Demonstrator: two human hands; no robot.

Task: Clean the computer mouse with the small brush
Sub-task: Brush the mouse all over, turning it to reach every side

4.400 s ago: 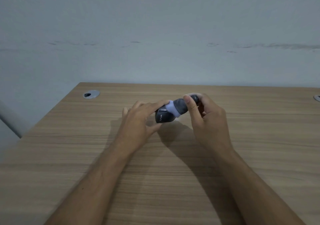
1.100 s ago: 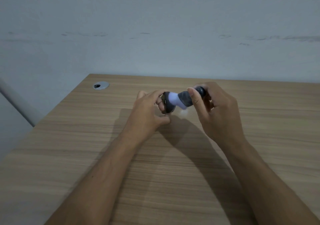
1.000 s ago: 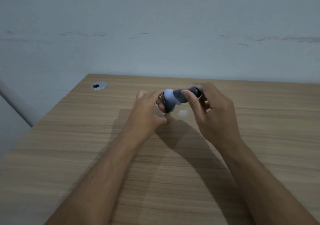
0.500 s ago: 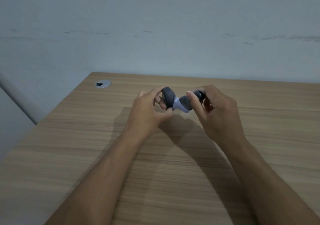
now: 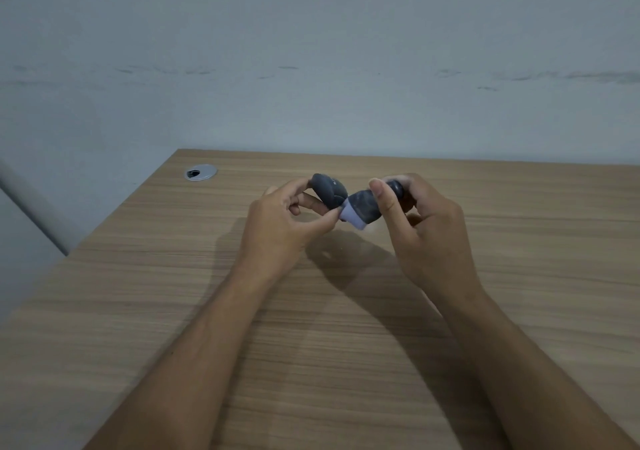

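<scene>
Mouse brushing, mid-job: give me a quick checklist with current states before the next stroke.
1. Left hand grips the computer mouse: ok, pinched in the fingers, clear of the desk.
2. Right hand grips the small brush: ok.
3. Brush head touching the mouse: ok, the pale end meets its lower edge.
4. Dirt left on the mouse: cannot tell, too small and dim.
5. Mouse cable clear: cannot tell, none visible.
6. Desk under the hands free: ok, only a cable grommet far left.
</scene>
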